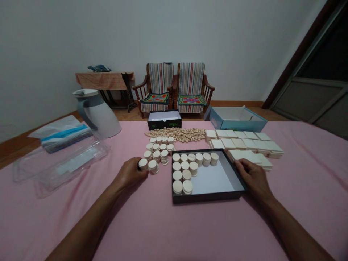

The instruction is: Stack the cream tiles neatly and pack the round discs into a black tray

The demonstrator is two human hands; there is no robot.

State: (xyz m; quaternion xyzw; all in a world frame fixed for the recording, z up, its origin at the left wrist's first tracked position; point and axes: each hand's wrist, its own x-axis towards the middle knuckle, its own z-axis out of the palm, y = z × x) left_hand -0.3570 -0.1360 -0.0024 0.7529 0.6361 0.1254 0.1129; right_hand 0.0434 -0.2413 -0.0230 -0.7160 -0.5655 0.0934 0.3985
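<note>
My left hand (132,172) is closed around a stack of round wooden discs (143,164) at the near left corner of the loose stacks. Another disc stack (152,166) stands right beside it, and several more disc stacks (160,146) stand in rows behind. A shallow black box (209,198) with a white inside lies to the right. Stacks of the same discs (177,176) line its left side and far side; its white floor shows at the near right. At the box's right wall, my right hand (252,177) grips the edge, its fingertips partly hidden.
Square wooden tiles (244,144) lie in piles at the right. Behind are small wooden beads (179,134), a black box (164,123) and a blue box (236,124). Clear plastic trays (73,163), a plastic packet (65,132) and a white jug (102,114) are at the left.
</note>
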